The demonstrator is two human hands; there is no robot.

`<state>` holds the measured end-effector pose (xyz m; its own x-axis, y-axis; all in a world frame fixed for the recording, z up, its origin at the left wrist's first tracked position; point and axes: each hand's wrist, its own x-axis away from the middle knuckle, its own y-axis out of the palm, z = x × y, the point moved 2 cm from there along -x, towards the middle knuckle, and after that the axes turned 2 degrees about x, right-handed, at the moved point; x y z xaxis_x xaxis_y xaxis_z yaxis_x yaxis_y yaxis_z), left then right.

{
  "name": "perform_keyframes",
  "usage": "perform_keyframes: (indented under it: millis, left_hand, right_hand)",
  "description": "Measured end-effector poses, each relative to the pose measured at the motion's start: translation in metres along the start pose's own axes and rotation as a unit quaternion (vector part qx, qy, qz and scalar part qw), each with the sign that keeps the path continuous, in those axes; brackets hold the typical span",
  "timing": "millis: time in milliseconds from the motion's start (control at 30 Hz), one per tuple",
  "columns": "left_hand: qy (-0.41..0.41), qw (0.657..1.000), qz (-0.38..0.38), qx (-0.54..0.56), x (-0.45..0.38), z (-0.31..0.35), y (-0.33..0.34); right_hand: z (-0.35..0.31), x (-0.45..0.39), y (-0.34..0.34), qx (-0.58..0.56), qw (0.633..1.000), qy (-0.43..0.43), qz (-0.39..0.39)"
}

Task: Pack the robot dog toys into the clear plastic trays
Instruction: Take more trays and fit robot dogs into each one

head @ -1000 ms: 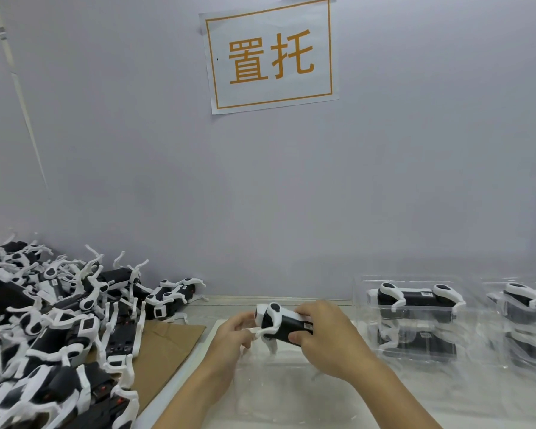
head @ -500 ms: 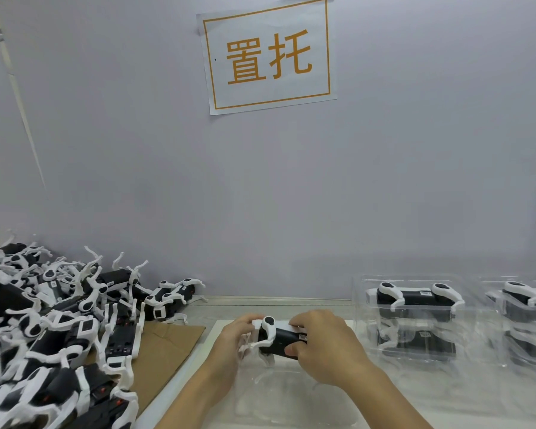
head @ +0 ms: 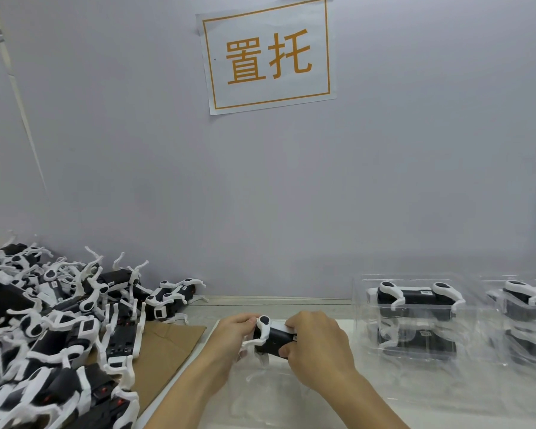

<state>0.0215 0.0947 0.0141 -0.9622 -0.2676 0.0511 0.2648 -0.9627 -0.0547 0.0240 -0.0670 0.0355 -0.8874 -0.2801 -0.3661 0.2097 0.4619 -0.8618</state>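
Now Seating One Toy Dog, Both Hands On It

Centre of the bench: one toy dog (head: 271, 335), black body with white legs, is held low over an empty clear tray (head: 273, 388) that lies directly beneath it. The left hand (head: 229, 339) pinches the head end, fingertips on the white shoulder piece. The right hand (head: 314, 348) wraps the rear of the body, fingers curled over the top and thumb under the side. Two grips, one at each end, likely so the body can be lined up level with the moulded pocket and the thin legs steered into their recesses. Whether the legs already touch the tray cannot be told; the clear plastic is hard to read.

Left of the hands: a loose pile of toy dogs (head: 59, 329), legs tangled, partly on a cardboard sheet (head: 167, 345). Probably the supply, kept within reach of the left hand.

Right: two stacks of filled trays (head: 415, 320), dogs lying flat inside, set well apart from the pile, so finished work appears to move rightward.

Wall behind: a paper sign (head: 268, 55) with orange characters.

Judgement: many dogs unpacked; the task is far from done.
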Motion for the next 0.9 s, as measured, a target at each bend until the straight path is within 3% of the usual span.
perform_keyframes:
  millis: [633,900]
  left_hand:
    - [0.013,1.0,0.008,-0.022,0.0026,-0.0006,0.0025]
    - [0.017,1.0,0.019,0.009,0.0013,-0.0029,-0.0013]
  right_hand:
    - [0.0005,0.0022,0.003,-0.013,1.0,0.023,0.0]
    - [-0.0008,0.0012,-0.0016,0.035,0.999,-0.02,-0.001]
